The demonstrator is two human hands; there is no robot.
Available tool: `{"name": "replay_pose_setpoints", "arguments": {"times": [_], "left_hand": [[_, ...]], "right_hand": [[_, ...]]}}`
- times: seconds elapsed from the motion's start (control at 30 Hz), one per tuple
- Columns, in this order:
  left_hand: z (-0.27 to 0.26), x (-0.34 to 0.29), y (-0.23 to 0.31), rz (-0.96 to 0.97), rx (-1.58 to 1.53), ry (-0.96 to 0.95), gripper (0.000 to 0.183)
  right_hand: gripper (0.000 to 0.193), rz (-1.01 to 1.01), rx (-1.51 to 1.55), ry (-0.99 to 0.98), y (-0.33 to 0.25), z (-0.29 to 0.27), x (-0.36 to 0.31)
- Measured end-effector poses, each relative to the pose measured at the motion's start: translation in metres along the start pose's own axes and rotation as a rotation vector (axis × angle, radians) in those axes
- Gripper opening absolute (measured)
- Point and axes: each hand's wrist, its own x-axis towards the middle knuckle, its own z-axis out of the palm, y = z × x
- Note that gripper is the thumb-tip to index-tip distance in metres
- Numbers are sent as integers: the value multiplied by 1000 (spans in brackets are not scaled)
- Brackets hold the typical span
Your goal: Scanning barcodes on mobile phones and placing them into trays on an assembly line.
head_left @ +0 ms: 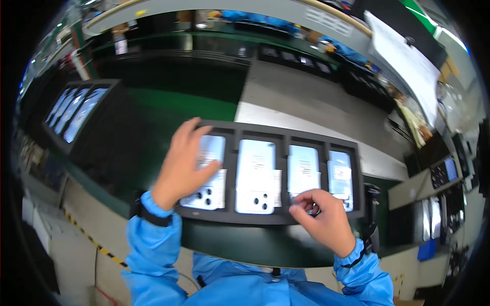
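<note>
Apparently positioning: left hand [185,166] is covering the leftmost phone [211,152] in the black tray [245,219], fingers apart; right hand [326,217] is overlapping the third phone [303,166], fingers curled — grip indeterminable. Next is likely requiring edge alignment.

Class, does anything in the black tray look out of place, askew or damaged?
Nothing stands out. Each of four phones lies in its own compartment of the black tray, with no spill or crack visible. The left hand and right hand hide some areas, which cannot be judged.

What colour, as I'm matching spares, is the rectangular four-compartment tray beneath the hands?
The tray is dark grey, nearly black; clearest in the head view.
</note>
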Motion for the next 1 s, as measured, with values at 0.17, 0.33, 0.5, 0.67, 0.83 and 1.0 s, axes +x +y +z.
{"name": "replay_pose_setpoints", "arguments": {"times": [0.17,0.33,0.5,0.67,0.83,1.0], "left_hand": [[21,-10,-11,-203,-730,208,60],[22,-91,-8,-395,-1045,435,50],[41,-152,-4,-478,-1121,485,48],[36,-165,25,-532,-1082,547,34],[39,-152,30,-607,-1004,577,30],[8,-112,30,-497,-836,608,34]], "right_hand": [[39,-302,-457,23,55,-9,-42],[31,-448,-447,27,59,-14,-20],[28,-396,-381,128,73,-62,60],[26,-221,-299,-14,90,-75,159],[25,-101,-266,22,166,-57,223],[30,-135,69,176,153,-69,202]]}}
